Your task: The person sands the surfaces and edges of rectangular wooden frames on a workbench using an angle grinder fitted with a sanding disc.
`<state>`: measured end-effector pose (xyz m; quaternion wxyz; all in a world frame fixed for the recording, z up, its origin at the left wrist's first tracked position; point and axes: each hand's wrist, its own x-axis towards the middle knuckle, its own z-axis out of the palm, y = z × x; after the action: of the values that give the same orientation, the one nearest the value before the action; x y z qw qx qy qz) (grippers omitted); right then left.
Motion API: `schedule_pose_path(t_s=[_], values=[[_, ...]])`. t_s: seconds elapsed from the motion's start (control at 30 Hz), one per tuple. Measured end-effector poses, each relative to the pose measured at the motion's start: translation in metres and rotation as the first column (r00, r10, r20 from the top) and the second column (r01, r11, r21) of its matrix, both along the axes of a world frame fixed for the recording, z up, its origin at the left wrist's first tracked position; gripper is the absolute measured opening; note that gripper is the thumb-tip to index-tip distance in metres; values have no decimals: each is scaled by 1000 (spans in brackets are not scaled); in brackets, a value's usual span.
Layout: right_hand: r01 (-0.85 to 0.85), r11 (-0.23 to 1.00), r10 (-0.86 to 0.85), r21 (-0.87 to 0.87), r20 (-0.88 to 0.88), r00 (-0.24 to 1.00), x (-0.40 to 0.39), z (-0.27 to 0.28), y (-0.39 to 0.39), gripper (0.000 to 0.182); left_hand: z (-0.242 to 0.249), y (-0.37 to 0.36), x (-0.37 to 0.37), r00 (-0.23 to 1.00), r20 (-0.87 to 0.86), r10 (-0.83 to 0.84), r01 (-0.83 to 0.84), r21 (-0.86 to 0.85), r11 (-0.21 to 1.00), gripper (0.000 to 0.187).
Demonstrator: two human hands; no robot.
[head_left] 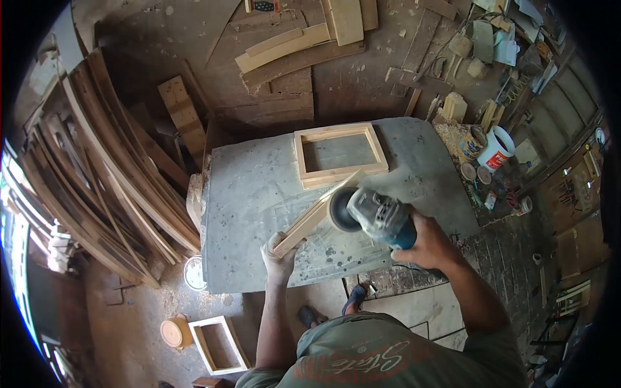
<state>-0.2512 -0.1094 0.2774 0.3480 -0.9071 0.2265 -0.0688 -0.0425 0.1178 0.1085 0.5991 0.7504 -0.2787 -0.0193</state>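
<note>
Over the bench [246,187], I recorded the left hand [278,257] grasping a wooden piece [305,226] and the right hand [427,240] a grinder [381,216], disc [342,209] beside the wood, smoothing apparently in hand, the next pass calling for light, even pressure.

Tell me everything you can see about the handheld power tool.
The power tool has a dusty-looking grey head, a blue body and a round dark disc. The right grip wraps its body, holding it aslant over the grey table, disc beside the wooden piece. I can't tell whether they touch or it spins.
</note>
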Motion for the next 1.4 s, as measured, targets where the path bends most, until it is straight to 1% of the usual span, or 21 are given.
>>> schedule_pose_path(t_s=[0.03, 0.13, 0.23, 0.27, 0.33, 0.37, 0.47, 0.57, 0.63, 0.7, 0.73, 0.83, 0.93, 0.97, 1.0, 1.1, 1.13, 1.23, 1.33, 1.4], values=[[3, 1000, -3, 21, -15, 1000, -2, -1, 0, 72, 1, -1, -1, 1000, 6, -2, 2, 2, 1000, 27], [45, 999, -44, -26, 33, 998, -3, -9, -13, 72, 1, -4, -7, 999, 10, -39, 39, -83, 996, 25], [97, 994, -100, 40, 72, 992, -2, -7, -29, 72, 3, -4, -7, 997, -47, -62, 55, -130, 990, 24], [104, 994, -106, 35, 63, 992, -3, -9, -34, 73, 3, -4, -7, 998, -35, -58, 54, -113, 992, 24], [69, 997, -72, 37, 92, 993, -2, -9, -30, 74, 1, -4, -7, 999, -11, -52, 51, -83, 995, 23], [52, 998, -56, 39, 105, 993, -3, -9, -26, 75, 0, -4, -7, 998, -23, -59, 57, -100, 993, 23], [5, 1000, -6, 14, 38, 999, -2, -8, -7, 76, -5, -2, -6, 996, -47, -75, 69, -127, 990, 23], [11, 1000, -10, 5, -42, 999, -3, -3, 4, 76, -9, -1, -4, 997, -27, -73, 69, -107, 992, 24], [29, 1000, -29, 0, -4, 1000, -4, -4, -2, 76, -18, 1, -2, 997, 4, -73, 73, -71, 995, 24], [49, 999, -49, -11, 61, 997, -4, -8, -15, 75, -20, -2, -2, 998, -8, -62, 60, -123, 991, 24], [71, 997, -74, 35, 82, 994, -3, -8, -21, 73, -19, -3, -4, 998, -15, -55, 52, -149, 987, 24], [116, 992, -118, 43, 57, 991, -1, -4, -30, 71, -14, -4, -7, 999, -3, -45, 45, -147, 988, 25], [53, 998, -55, 31, 71, 996, 0, -5, -17, 73, -8, -6, -11, 997, -51, -56, 46, -178, 983, 24], [28, 999, -30, 24, 75, 997, -1, -6, -10, 74, -12, -5, -9, 998, -27, -62, 57, -152, 987, 25], [14, 1000, -14, -7, 21, 1000, -3, -9, -4, 78, -20, -1, -5, 998, -3, -69, 69, -126, 990, 25], [-33, 999, 36, 27, -124, 992, -1, 6, 18, 81, -18, 1, -6, 997, 31, -75, 77, -75, 994, 25], [-46, 998, 51, 43, -120, 992, 0, 7, 20, 81, -16, 2, -7, 997, 34, -75, 77, -61, 995, 25], [3, 998, 3, 62, -95, 996, 0, 6, 10, 76, -23, 0, -6, 997, 34, -69, 72, -87, 994, 24], [25, 999, -27, 29, 70, 997, 0, -2, -14, 72, -22, 1, -10, 996, 37, -76, 78, -51, 996, 23], [68, 997, -70, 36, 62, 996, 1, -3, -26, 71, -23, 2, -10, 995, 70, -76, 79, -41, 996, 22]])
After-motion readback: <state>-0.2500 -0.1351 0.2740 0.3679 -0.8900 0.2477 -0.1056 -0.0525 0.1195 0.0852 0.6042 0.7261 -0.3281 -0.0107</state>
